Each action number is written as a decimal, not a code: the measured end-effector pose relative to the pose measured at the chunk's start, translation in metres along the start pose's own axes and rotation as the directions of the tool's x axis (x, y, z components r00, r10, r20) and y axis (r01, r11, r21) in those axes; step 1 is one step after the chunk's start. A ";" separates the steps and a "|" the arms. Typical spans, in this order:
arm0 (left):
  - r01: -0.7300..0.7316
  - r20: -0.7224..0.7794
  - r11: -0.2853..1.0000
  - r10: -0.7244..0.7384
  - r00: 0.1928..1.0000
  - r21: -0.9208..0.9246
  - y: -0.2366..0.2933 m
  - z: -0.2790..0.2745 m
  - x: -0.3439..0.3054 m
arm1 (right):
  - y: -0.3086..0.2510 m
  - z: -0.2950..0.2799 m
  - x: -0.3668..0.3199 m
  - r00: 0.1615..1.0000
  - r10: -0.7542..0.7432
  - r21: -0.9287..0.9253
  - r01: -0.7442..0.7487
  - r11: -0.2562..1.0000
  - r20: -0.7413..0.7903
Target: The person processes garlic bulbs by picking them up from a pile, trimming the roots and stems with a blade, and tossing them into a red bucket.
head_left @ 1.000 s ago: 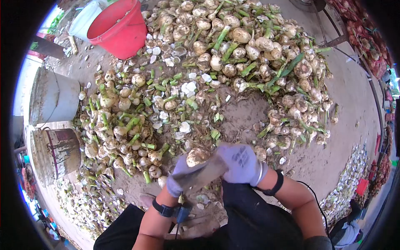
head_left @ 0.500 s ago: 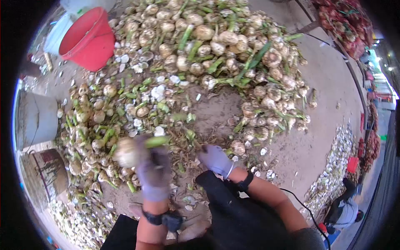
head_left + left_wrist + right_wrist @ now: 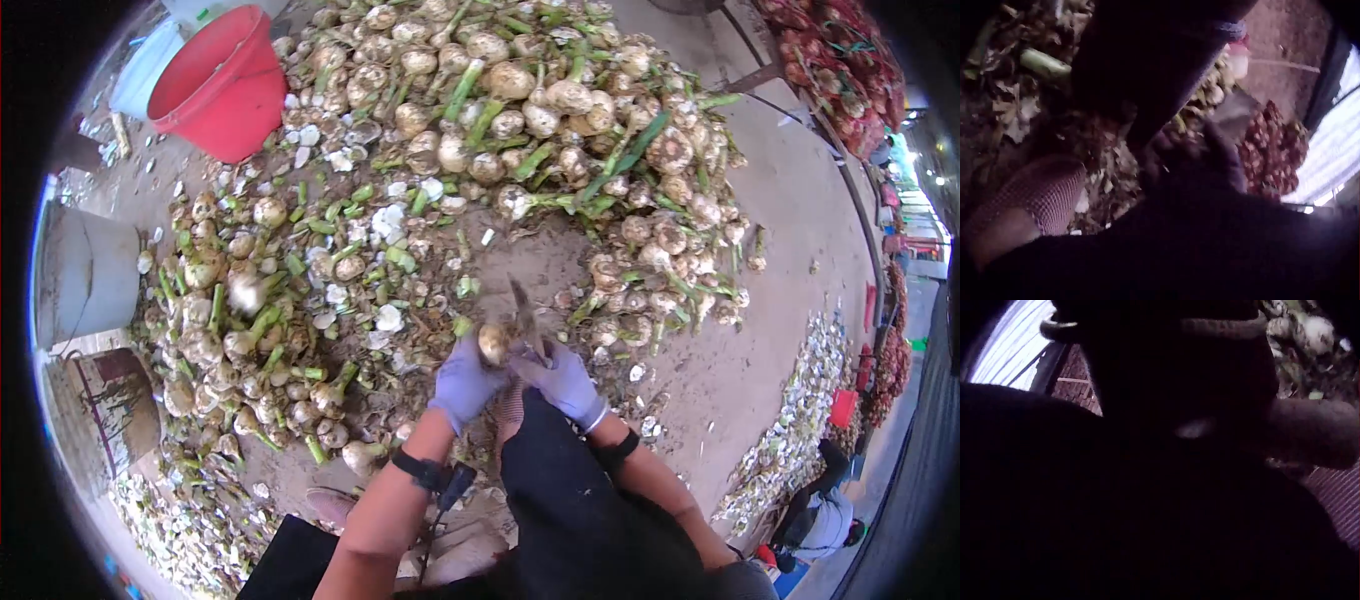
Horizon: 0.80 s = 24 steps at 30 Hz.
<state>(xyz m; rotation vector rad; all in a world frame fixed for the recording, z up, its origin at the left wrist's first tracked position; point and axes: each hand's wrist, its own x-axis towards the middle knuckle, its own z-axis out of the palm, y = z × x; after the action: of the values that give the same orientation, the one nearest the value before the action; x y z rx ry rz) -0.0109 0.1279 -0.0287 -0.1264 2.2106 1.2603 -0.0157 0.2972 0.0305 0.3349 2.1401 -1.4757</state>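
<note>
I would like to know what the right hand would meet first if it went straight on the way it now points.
Most likely the bulb at the left hand, just ahead of the right hand in the head view, though their depth is hard to judge.

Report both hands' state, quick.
Left hand: closed, holding a garlic bulb.
Right hand: closed, holding a knife, its blade beside the bulb.
</note>
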 end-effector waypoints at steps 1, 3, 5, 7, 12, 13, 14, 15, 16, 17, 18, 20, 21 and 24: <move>-0.044 -0.015 0.981 0.042 0.999 -0.191 -0.007 -0.010 0.000 | -0.022 -0.002 -0.002 0.988 0.131 0.065 -0.136 0.988 0.077; -0.104 -0.065 0.956 0.089 0.994 -0.274 -0.014 -0.027 -0.007 | -0.024 -0.006 0.009 0.996 0.007 -0.017 -0.006 1.000 0.089; -0.093 -0.037 0.831 0.087 0.996 -0.549 -0.012 -0.046 -0.021 | -0.046 -0.001 0.008 0.978 -0.178 -0.131 0.192 0.973 0.107; -0.106 -0.061 0.788 0.087 0.994 -0.606 -0.014 -0.057 -0.028 | -0.052 0.005 0.004 0.924 -0.331 -0.398 0.382 0.834 0.192; 0.029 0.027 0.543 -0.011 1.000 -0.839 -0.037 -0.063 -0.034 | -0.077 0.015 -0.006 0.835 -0.335 -0.627 0.549 0.552 0.436; 0.041 0.011 0.483 -0.064 0.998 -0.875 -0.043 -0.058 -0.036 | -0.076 0.017 -0.007 0.837 -0.335 -0.626 0.546 0.557 0.432; 0.045 0.016 0.487 -0.062 0.998 -0.872 -0.025 -0.065 -0.044 | -0.075 0.020 -0.008 0.816 -0.425 -0.576 0.578 0.578 0.392; -0.054 -0.080 0.571 -0.019 0.997 -0.819 -0.002 -0.074 -0.054 | -0.074 0.021 -0.009 0.790 -0.508 -0.527 0.610 0.592 0.344; -0.151 -0.170 0.643 0.032 0.985 -0.751 0.009 -0.078 -0.060 | -0.075 0.021 -0.010 0.793 -0.506 -0.527 0.606 0.596 0.340; -0.146 -0.166 0.645 0.031 0.986 -0.750 0.008 -0.078 -0.060 | -0.078 0.021 -0.012 0.798 -0.489 -0.548 0.599 0.584 0.351; -0.128 -0.149 0.700 0.031 0.988 -0.702 0.005 -0.080 -0.060 | -0.080 0.021 -0.013 0.803 -0.474 -0.570 0.593 0.569 0.362; -0.107 -0.126 0.752 0.032 0.991 -0.651 0.002 -0.080 -0.060 | -0.065 0.024 -0.014 0.775 -0.543 -0.556 0.620 0.553 0.324; -0.131 -0.104 0.666 0.081 0.991 -0.734 0.000 -0.077 -0.062 | -0.056 0.025 -0.012 0.739 -0.609 -0.544 0.650 0.531 0.289; -0.100 -0.036 0.630 0.113 0.993 -0.770 0.006 -0.079 -0.072 | -0.035 0.027 -0.003 0.744 -0.635 -0.528 0.631 0.568 0.206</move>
<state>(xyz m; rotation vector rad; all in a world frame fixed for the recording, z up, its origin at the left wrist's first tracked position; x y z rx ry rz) 0.0115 0.0532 0.0444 -0.3175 1.5132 2.2049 -0.0219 0.2591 0.0522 -0.7453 2.7277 -1.0218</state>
